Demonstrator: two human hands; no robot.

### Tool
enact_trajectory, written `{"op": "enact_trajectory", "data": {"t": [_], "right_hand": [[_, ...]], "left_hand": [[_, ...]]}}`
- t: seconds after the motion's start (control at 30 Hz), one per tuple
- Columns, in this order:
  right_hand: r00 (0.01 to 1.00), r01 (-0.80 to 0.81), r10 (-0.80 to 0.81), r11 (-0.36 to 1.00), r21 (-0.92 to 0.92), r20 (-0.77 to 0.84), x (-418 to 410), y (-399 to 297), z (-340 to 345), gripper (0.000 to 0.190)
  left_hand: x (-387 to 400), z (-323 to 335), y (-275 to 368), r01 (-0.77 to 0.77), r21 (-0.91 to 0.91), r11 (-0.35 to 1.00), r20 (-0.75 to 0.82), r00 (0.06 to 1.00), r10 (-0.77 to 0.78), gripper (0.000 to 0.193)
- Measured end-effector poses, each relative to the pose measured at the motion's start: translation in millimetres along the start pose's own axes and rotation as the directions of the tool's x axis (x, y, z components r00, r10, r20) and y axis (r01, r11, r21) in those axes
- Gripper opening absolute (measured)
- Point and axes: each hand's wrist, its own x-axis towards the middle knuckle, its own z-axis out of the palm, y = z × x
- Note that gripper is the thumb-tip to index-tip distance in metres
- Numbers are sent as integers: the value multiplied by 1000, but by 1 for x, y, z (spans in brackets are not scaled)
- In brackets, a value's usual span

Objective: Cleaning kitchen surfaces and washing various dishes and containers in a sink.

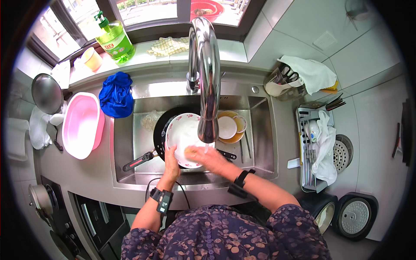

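Observation:
My left hand (172, 164) grips the near left rim of a white bowl (182, 130) with a pink flower pattern. The bowl is held over a black frying pan (159, 130) in the stainless steel sink (130, 113). Inside the bowl, my right hand (208, 158) is blurred at the fingertips, beneath the chrome faucet (208, 81). A thin stream of water falls by that hand. Something yellowish shows at its fingers, too blurred to tell whether it is held. Several stacked dishes (227, 127) stand right of the bowl, beside a pair of chopsticks (247, 144).
Left of the sink are a pink basin (81, 125) and a blue cloth (116, 94). A dish soap bottle (117, 45) stands on the windowsill. At the right are a utensil holder (279, 83) and a dish rack (304, 149). The pan handle (139, 161) points left.

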Motion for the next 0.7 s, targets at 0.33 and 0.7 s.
{"op": "enact_trajectory", "data": {"t": [0.33, 0.7], "right_hand": [[985, 39, 7, 964, 262, -174, 12, -46, 8, 51], [993, -121, 121, 989, -91, 0, -9, 20, 2, 37]], "left_hand": [[-4, 0, -25, 110, -206, 972, -36, 992, -119, 62], [-19, 51, 29, 126, 23, 992, -3, 992, -126, 69]]}}
